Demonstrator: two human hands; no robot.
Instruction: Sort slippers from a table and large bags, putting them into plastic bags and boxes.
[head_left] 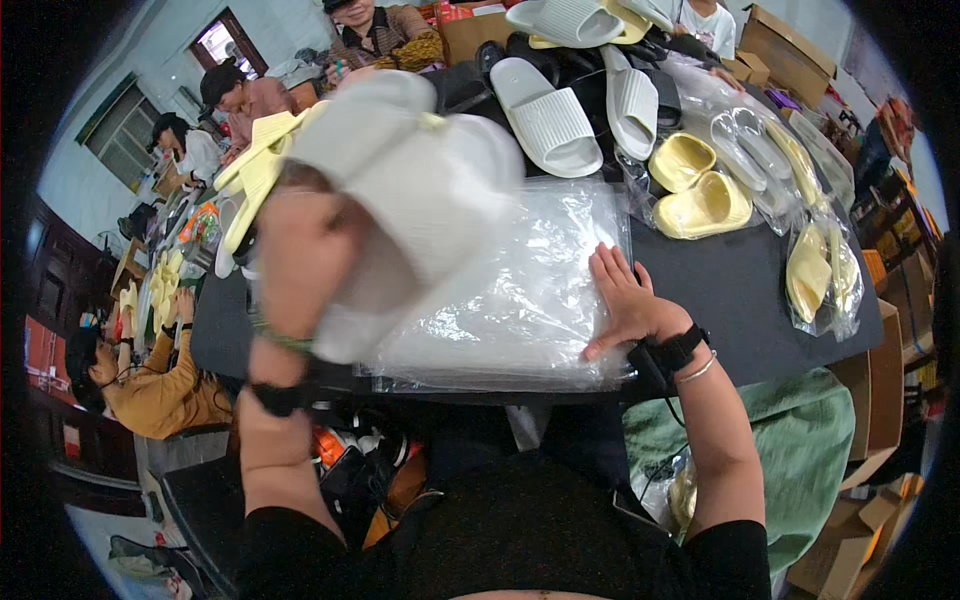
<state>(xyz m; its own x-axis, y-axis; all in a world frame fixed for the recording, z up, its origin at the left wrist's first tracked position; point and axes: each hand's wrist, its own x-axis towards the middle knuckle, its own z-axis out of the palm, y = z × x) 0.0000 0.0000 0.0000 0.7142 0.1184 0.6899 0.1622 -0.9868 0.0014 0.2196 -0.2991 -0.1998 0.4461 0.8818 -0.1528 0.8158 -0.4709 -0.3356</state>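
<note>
My left hand (295,265) is raised close to the camera and grips a pale grey slipper (415,185) that looks blurred and large. My right hand (628,305) rests flat, fingers spread, on the right edge of a stack of clear plastic bags (520,290) lying on the dark table (730,290). Both wrists wear black straps.
Grey slippers (550,115) and yellow slippers (700,190) lie at the far side of the table, some yellow ones bagged (820,270) at the right. Other people sit at the far left and across the table. Cardboard boxes (880,390) stand at the right, a green cloth (800,450) beside my right arm.
</note>
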